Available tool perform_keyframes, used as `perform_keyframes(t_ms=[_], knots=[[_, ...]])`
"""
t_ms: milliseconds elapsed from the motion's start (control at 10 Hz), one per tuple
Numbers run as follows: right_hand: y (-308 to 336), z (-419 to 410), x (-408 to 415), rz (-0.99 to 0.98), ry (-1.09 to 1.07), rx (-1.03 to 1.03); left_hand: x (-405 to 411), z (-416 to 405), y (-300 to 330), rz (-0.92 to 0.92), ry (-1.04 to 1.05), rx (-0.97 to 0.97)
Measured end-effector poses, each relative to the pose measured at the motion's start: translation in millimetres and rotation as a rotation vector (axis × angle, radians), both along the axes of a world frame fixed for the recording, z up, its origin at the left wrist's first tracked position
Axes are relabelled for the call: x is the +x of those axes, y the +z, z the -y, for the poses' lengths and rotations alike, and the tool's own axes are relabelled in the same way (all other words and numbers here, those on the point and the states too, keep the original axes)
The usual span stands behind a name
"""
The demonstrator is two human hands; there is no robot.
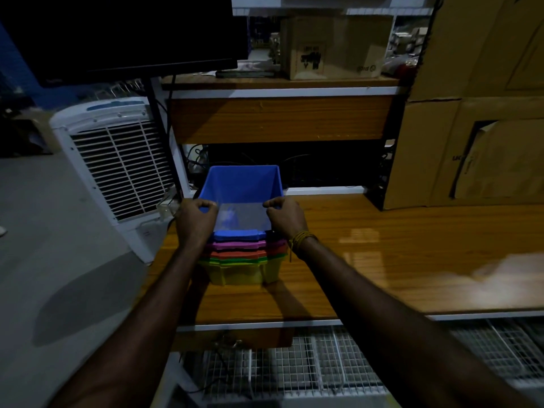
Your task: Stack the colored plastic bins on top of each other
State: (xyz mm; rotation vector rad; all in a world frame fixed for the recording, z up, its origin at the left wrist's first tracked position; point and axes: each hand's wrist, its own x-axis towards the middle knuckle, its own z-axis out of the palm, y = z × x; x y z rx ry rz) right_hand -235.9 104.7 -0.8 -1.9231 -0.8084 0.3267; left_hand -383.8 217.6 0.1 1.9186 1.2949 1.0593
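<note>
Left hand (196,214), right hand (285,214) each pinch blue bin (243,187) side rims. Advice: press evenly, seat level into stack (244,260).

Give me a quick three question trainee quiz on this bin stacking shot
1. Which colour is the top bin of the stack?
2. True or false: only the left hand grips that bin.
3. Multiple choice: the white air cooler stands A) left of the wooden table, B) right of it, C) on it.

Key: 1 blue; 2 false, the right hand grips it too; 3 A.
</note>
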Motion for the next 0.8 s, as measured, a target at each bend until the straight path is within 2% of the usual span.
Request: perform_keyframes(t_ms=[400, 500, 600, 800], knots=[[-15.9, 8.8, 11.1, -0.045, 0.083, -0.096, 1.4, 7.5, -11.7, -0.114, 0.006, -0.026], [-17.3, 20.1, 12.7, -0.034, 0.11, -0.071, 5.4, 17.3, -14.6, -0.28, 0.061, -0.005], [-20.0, 30.3, 15.5, -0.043, 0.121, -0.044, 15.5, 27.6, -16.8, -0.355, 0.065, 0.035], [-26.0, 62.2, 33.9, -0.021, 0.177, -0.031, 59.3, 68.8, -14.0, -0.31, -0.029, 0.1]])
